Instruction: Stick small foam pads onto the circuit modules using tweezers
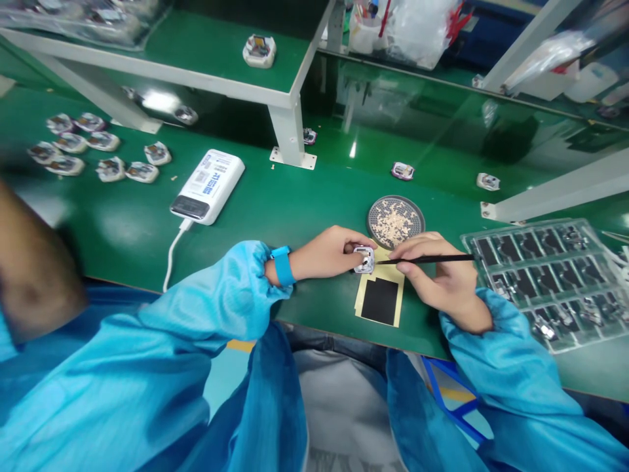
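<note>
A small white square device with its inside exposed (364, 259) is held by the fingers of my left hand (334, 252), just above the green bench. My right hand (442, 278) grips black tweezers (432, 259), their tip close to the right side of the device. Beneath and beside the device lies a yellow sheet (362, 298) with a black rectangular pad (380, 301) on it. Behind my hands stands a round grey dish (372, 208) filled with tiny beige pieces.
A clear compartment tray (533, 260) with parts lies at the right. At the left are a white power bank (209, 183) with its cable and several open devices (111, 169). Shelf legs (287, 131) rise behind. Another person's arm (37, 262) is at the far left.
</note>
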A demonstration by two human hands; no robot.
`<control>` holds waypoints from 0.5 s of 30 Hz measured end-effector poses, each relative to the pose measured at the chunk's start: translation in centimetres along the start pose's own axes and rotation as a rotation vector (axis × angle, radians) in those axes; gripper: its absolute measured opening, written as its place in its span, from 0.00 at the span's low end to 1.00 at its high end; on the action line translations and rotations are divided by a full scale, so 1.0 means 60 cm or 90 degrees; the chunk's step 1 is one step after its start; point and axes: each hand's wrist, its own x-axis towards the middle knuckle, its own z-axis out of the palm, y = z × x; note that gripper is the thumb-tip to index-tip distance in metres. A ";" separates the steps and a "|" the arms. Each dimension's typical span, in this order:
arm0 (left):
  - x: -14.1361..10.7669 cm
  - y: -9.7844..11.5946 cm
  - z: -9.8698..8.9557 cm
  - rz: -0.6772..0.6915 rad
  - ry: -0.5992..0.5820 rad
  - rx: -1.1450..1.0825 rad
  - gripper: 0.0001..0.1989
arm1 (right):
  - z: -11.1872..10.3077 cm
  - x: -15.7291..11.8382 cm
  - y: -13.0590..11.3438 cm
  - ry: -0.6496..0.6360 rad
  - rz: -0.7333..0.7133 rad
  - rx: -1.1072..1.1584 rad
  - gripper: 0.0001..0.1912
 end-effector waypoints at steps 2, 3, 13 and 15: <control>0.000 0.000 -0.001 -0.002 -0.001 -0.010 0.18 | -0.001 -0.002 0.001 -0.013 0.001 0.008 0.12; 0.000 0.001 -0.002 -0.004 -0.003 -0.016 0.18 | 0.000 -0.003 0.003 -0.018 -0.002 0.010 0.12; 0.002 0.007 -0.018 -0.021 -0.057 -0.076 0.16 | 0.007 -0.006 0.013 -0.041 0.070 0.120 0.10; 0.003 0.010 -0.019 -0.062 -0.048 -0.134 0.19 | 0.008 -0.003 0.008 0.000 0.050 0.144 0.11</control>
